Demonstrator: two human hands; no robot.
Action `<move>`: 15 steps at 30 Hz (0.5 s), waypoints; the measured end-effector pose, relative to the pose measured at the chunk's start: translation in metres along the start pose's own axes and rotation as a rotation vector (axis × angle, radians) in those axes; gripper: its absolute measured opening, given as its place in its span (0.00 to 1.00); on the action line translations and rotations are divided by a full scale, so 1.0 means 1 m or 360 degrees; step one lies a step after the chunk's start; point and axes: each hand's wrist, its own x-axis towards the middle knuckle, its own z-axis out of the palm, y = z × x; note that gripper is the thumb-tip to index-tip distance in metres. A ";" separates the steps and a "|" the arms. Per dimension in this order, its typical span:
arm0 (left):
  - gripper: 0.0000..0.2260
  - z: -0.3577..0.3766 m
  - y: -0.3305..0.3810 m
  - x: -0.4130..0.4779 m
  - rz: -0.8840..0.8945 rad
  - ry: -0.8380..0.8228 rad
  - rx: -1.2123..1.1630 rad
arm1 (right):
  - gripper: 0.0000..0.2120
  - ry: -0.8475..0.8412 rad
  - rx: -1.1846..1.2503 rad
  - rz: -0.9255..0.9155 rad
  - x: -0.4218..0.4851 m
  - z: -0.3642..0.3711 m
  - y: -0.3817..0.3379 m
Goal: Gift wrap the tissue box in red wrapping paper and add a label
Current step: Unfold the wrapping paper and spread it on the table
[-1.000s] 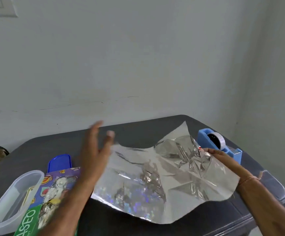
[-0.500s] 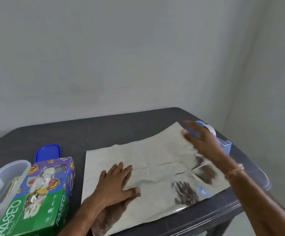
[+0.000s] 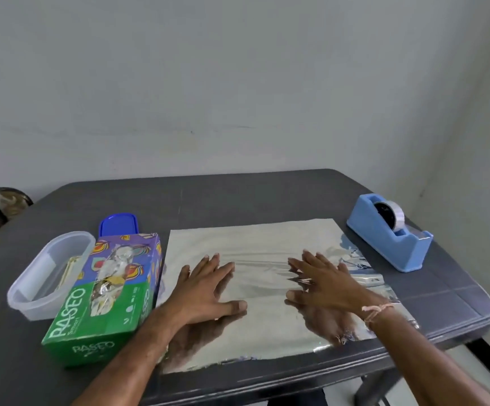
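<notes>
A sheet of wrapping paper (image 3: 255, 238) lies flat on the dark table (image 3: 237, 194) with its shiny silver side up. My left hand (image 3: 205, 291) presses flat on the sheet's left half, fingers spread. On the right half my right hand (image 3: 322, 282) presses flat too, a thread band at its wrist. The green and purple Paseo tissue box (image 3: 106, 288) lies just left of the sheet, close to my left forearm. No label shows.
A blue tape dispenser (image 3: 390, 232) stands at the table's right, beyond the sheet. A clear plastic tub (image 3: 47, 273) sits left of the box, with its blue lid (image 3: 117, 224) behind. The sheet's near edge reaches the table's front edge. A grey wall rises behind.
The sheet was crumpled and lifted a second ago; it now lies flat. My left hand came down onto it first, then my right hand came down from near the dispenser.
</notes>
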 end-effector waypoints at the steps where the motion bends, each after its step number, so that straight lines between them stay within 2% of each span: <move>1: 0.54 0.000 -0.001 -0.001 0.0000 -0.0005 0.0000 | 0.48 -0.0008 -0.0003 0.0006 -0.001 0.000 -0.001; 4: 0.55 -0.001 -0.002 -0.002 -0.0001 -0.0017 0.0001 | 0.52 -0.0002 -0.0009 0.0013 -0.002 0.000 -0.001; 7: 0.55 -0.004 -0.005 -0.004 0.0002 -0.0047 -0.0027 | 0.52 0.0013 0.0026 0.0001 -0.002 0.000 -0.003; 10: 0.58 -0.007 -0.009 -0.004 0.0005 -0.0049 -0.0030 | 0.61 -0.0017 0.0038 -0.0005 -0.002 0.000 -0.005; 13: 0.60 -0.007 -0.008 -0.006 -0.0006 0.0007 -0.0089 | 0.58 -0.0008 0.0055 0.0016 -0.003 0.000 -0.009; 15: 0.61 -0.011 0.000 -0.013 0.0030 0.0137 -0.0180 | 0.55 0.0044 0.0079 -0.0001 -0.005 -0.002 -0.016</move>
